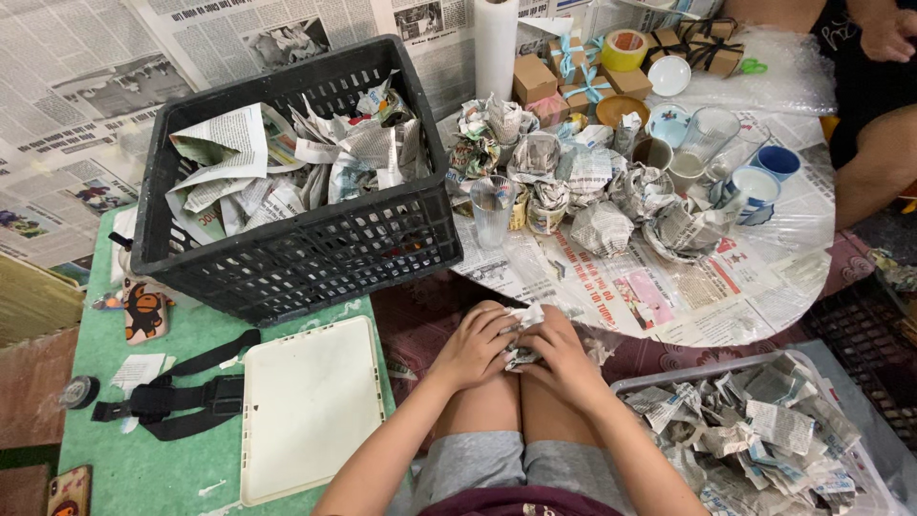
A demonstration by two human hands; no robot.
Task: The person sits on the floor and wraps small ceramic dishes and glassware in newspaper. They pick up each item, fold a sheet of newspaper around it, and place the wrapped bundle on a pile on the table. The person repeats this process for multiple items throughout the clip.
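Both of my hands rest on my knees and close around one newspaper-wrapped bundle [522,336]. My left hand [475,346] grips its left side and my right hand [565,357] covers its right side, so only crumpled paper shows between the fingers. What the paper wraps is hidden. Just beyond my hands is the edge of a low round table [735,306] covered in newspaper.
A black plastic crate [315,250] holds wrapped bundles at the left. On the table are several wrapped items, a clear glass [492,208], cups, small gift boxes, a tape roll [624,49] and a paper roll [496,43]. A bin [764,425] of paper is at lower right. A white tablet [310,420] lies on a green mat. Another person's arm [874,143] is at upper right.
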